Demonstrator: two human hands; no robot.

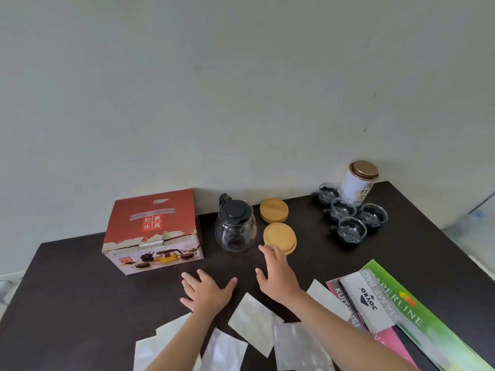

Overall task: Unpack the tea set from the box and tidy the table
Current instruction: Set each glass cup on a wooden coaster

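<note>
The red cardboard tea set box stands closed on the dark brown bench, at the far left side, near the pale wall. Its top is red with a grey strip and white Chinese characters, the paper along the front edge is torn and peeling, and the front face has a photo of teapots and cups. The box is a little wider than deep, and its long side runs left to right, with the picture face turned toward me and slightly to the right. Just to the right of it stands the round clear glass teapot with black plastic lid, upright, its black handle toward the wall. Next to it are two stacks of round bamboo coasters, smooth and flat, one stack behind the other. Further right, four small glass cups in black holders stand close together, and behind them a white cylindrical tin with a copper-coloured lid, leaning a little. My left hand is open with fingers spread, low over the bare bench, and holds nothing. My right hand is also open and empty, its fingertips at the near stack of coasters. Near me lie several shiny silver foil sheets, and on the right a green, pink and white pile of stationery packs.
</note>
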